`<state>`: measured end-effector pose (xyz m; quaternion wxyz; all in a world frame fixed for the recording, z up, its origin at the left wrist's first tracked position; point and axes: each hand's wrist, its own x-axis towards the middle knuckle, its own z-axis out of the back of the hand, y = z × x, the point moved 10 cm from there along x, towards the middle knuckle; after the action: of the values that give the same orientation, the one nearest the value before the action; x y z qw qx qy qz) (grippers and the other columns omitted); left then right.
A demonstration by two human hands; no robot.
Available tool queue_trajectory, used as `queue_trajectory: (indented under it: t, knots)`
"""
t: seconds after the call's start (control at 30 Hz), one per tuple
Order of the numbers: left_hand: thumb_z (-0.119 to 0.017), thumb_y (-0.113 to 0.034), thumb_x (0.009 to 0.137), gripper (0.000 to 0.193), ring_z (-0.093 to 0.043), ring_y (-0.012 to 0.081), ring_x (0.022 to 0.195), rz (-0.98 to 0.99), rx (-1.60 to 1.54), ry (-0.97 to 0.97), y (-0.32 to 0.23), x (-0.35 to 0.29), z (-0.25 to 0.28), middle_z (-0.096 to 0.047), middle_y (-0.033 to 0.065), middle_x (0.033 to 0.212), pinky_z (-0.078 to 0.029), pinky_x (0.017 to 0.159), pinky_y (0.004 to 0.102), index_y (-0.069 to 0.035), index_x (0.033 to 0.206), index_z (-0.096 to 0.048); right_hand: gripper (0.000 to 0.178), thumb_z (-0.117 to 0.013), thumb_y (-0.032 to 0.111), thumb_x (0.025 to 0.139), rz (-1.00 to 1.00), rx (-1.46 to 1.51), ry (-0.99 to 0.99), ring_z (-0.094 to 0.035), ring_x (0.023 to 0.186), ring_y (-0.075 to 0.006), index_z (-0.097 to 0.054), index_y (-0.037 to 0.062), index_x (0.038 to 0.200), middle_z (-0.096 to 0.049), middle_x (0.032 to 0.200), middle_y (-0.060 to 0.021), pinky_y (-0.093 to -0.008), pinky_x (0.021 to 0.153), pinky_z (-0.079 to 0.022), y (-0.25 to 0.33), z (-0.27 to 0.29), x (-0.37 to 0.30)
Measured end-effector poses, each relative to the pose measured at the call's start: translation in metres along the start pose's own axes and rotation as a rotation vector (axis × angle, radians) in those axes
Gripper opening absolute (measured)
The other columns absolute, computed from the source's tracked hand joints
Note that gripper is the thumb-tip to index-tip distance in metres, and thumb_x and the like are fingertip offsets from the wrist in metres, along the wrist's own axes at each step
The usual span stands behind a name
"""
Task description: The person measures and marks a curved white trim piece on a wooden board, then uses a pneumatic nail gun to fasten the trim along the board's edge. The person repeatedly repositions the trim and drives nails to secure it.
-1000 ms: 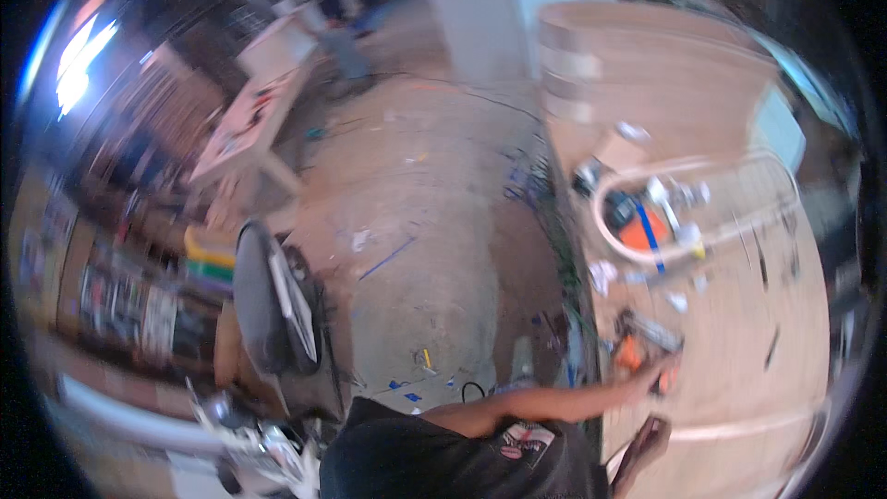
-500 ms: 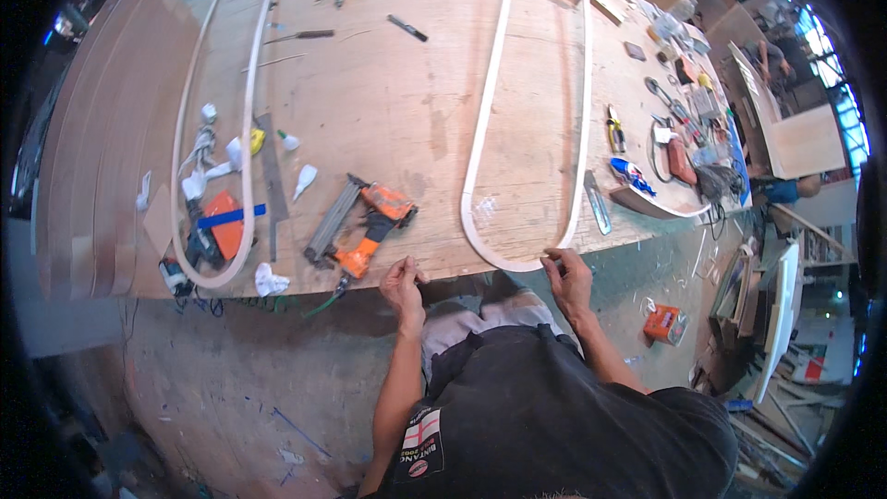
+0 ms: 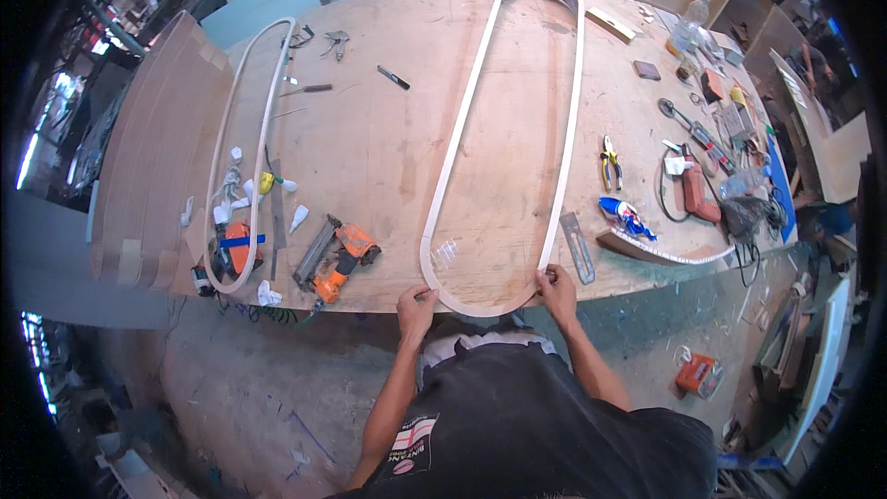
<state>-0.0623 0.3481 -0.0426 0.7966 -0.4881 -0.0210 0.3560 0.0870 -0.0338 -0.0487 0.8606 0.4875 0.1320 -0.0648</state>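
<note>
A long oval hoop of pale bent wood (image 3: 480, 311) lies on the plywood table, its rounded near end at the front edge. My left hand (image 3: 416, 312) pinches the left side of that near bend, thumb and fingers on the rim. On the right side of the bend, my right hand (image 3: 558, 296) grips the rim between thumb and fingers. To the left of the hoop lies an orange and black nail gun (image 3: 344, 254) with a green hose. A slotted metal plate (image 3: 577, 248) rests just right of the hoop.
A second oval hoop (image 3: 270, 115) lies at the left among rags and glue bottles, beside stacked oval panels (image 3: 157, 157). At the right are pliers (image 3: 611, 164), a blue packet (image 3: 628, 218), a curved wood strip (image 3: 661, 251) and several tools. An orange tin (image 3: 698, 374) stands on the floor.
My left hand, apart from the hoop before, now pinches its near left bend. My right hand has shifted along the rim to the right side. The whole view has tilted.
</note>
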Motion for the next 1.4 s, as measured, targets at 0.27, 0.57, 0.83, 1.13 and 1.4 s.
queue_trajectory:
  t: [0.27,0.57,0.83,1.13,1.4]
  knots:
    - [-0.078,-0.016,0.097,0.027,-0.075,0.0232,0.089,0.34,-0.6,-0.174,0.023,-0.025,-0.007,-0.076,0.0106,0.103,-0.06,0.084,0.0363,0.001,0.116,-0.071,0.024,-0.072,0.014,0.101,-0.001,0.39,0.163,-0.067,0.071,-0.0095,-0.068,-0.0065,0.113,-0.072,0.082,-0.0061,-0.0252,0.065,-0.053,0.016,-0.002,0.001]
    - [-0.071,-0.007,0.101,0.034,-0.071,0.0212,0.106,0.201,-0.955,-0.011,-0.08,-0.028,0.02,-0.071,0.0093,0.116,-0.06,0.09,0.0412,-0.004,0.132,-0.058,0.027,-0.071,0.017,0.103,-0.006,0.699,0.108,-0.067,0.073,-0.0097,-0.07,-0.0072,0.116,-0.074,0.087,-0.0056,-0.0252,0.066,-0.054,0.104,0.028,0.001]
    - [-0.064,-0.019,0.109,0.03,-0.068,0.0271,0.121,0.178,-1.144,0.207,-0.092,-0.004,-0.038,-0.068,0.0136,0.126,-0.057,0.11,0.0441,-0.001,0.132,-0.06,0.031,-0.067,0.021,0.101,0.077,0.479,-0.084,-0.068,0.075,-0.012,-0.077,-0.0077,0.111,-0.073,0.087,-0.0054,-0.0286,0.066,-0.057,0.114,0.043,0.04]
    - [-0.065,-0.012,0.108,0.031,-0.07,0.0276,0.117,0.258,-1.116,0.457,-0.115,-0.064,-0.109,-0.069,0.0126,0.13,-0.054,0.112,0.0472,-0.001,0.136,-0.058,0.034,-0.07,0.022,0.102,-0.023,0.547,-0.125,-0.073,0.075,-0.0147,-0.076,-0.0091,0.115,-0.078,0.091,-0.0126,-0.0304,0.066,-0.059,0.088,0.048,0.031]
    - [-0.066,-0.009,0.106,0.03,-0.067,0.0246,0.117,0.204,-1.083,0.233,-0.115,-0.06,-0.09,-0.066,0.01,0.129,-0.052,0.113,0.0495,-0.001,0.133,-0.059,0.031,-0.068,0.023,0.104,0.308,0.001,-0.538,-0.068,0.091,-0.0146,-0.077,-0.0003,0.122,-0.077,0.096,-0.0076,-0.0317,0.085,-0.054,0.05,0.284,0.012]
